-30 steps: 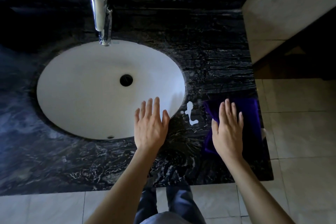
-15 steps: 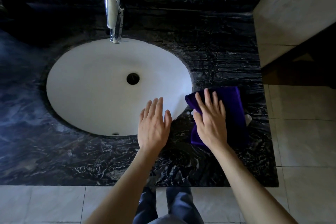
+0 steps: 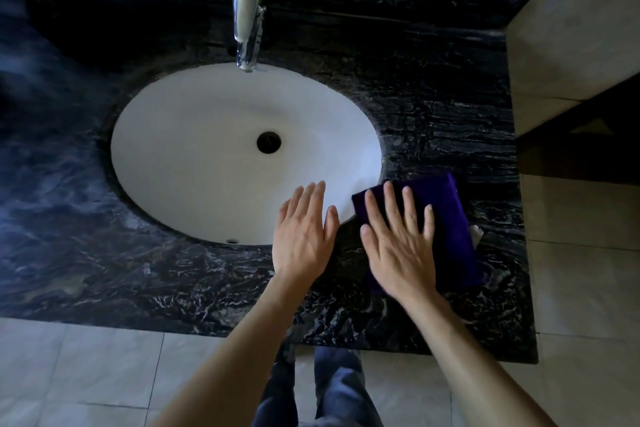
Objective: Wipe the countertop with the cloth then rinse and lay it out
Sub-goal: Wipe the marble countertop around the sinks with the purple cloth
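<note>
A folded purple cloth [image 3: 446, 218] lies on the black marbled countertop [image 3: 433, 97], right of the white oval sink [image 3: 214, 156]. My right hand [image 3: 398, 243] presses flat on the cloth's left part, fingers spread, and the cloth's left corner reaches over the sink's rim. My left hand [image 3: 303, 236] lies flat and empty on the counter's front strip, its fingertips over the sink's near edge. A small white tag [image 3: 476, 232] shows at the cloth's right side.
A chrome faucet [image 3: 246, 17] stands behind the sink, no water running. The counter ends at a pale tiled wall [image 3: 571, 28] on the right and at its front edge above a tiled floor [image 3: 86, 364]. My legs in jeans [image 3: 329, 388] show below.
My right hand has slid the cloth leftward along the counter, over the white smear, up to the sink's rim. The smear no longer shows. My left hand has stayed flat in place.
</note>
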Tool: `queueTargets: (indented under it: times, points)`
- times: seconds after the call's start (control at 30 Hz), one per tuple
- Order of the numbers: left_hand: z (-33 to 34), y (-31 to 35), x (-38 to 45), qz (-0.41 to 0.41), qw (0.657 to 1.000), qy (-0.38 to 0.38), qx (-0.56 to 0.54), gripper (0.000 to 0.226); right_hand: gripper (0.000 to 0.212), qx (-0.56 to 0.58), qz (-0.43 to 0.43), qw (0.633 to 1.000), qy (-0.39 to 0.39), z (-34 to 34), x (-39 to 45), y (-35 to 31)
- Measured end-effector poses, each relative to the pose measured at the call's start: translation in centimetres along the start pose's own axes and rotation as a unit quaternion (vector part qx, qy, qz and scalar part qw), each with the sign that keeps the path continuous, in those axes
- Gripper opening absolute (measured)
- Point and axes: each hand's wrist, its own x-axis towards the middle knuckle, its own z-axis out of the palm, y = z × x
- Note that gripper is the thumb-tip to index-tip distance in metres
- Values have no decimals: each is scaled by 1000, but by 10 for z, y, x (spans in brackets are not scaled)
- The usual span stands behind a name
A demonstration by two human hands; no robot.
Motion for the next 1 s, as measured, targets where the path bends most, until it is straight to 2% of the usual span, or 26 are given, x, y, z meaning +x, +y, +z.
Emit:
queueTargets:
  times: [0.17, 0.27, 0.47, 0.57, 0.77, 0.83, 0.93, 1.0]
  points:
    - [-2, -3, -5, -8, 1000, 16, -7, 63, 60, 12, -35, 999, 7, 11, -50, -24]
    - [-3, -9, -9, -11, 1000, 22, 12, 62, 60, 17, -27, 999, 9, 11, -46, -20]
    - [-8, -20, -13, -34, 998, 41, 36, 61, 57, 36, 101, 994, 5, -9, 45, 42]
    - [-9, -19, -11, -24, 999, 41, 22, 61, 58, 51, 126, 991, -5, -10, 62, 48]
    - [-9, -20, -10, -22, 999, 48, 4, 59, 60, 19, 59, 998, 0, -6, 14, 10]
    - [-8, -21, -10, -16, 999, 47, 7, 58, 59, 24, 12, 1000, -1, 0, -18, -9]
    - [-10, -25, -14, 0, 998, 38, 40, 55, 60, 36, -55, 998, -17, 6, -49, -12]
    - [-14, -32, -19, 5, 996, 33, 80, 55, 59, 40, -56, 997, -16, 6, -46, -1]
